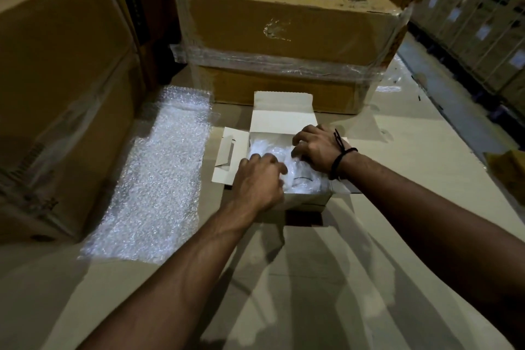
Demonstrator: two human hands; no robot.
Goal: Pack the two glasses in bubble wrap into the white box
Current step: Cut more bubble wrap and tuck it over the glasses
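Note:
The white box (279, 118) stands open on flat cardboard, its lid flap upright at the back and a side flap folded out to the left. Inside lie bubble-wrapped bundles (305, 179), pale and crinkled; the glasses themselves are hidden by the wrap. My left hand (260, 183) reaches over the box's near left corner, fingers curled down onto the wrap. My right hand (315, 150), with a black cord at the wrist, presses its bent fingers on the wrap at the box's right side. Whether one bundle or two fill the box I cannot tell.
A long sheet of bubble wrap (159, 176) lies flat to the left of the box. Large brown cartons stand close: a stretch-wrapped stack (284, 37) behind the box and a tall stack (56, 79) at the left. Shelving with cartons runs along the right (483, 23).

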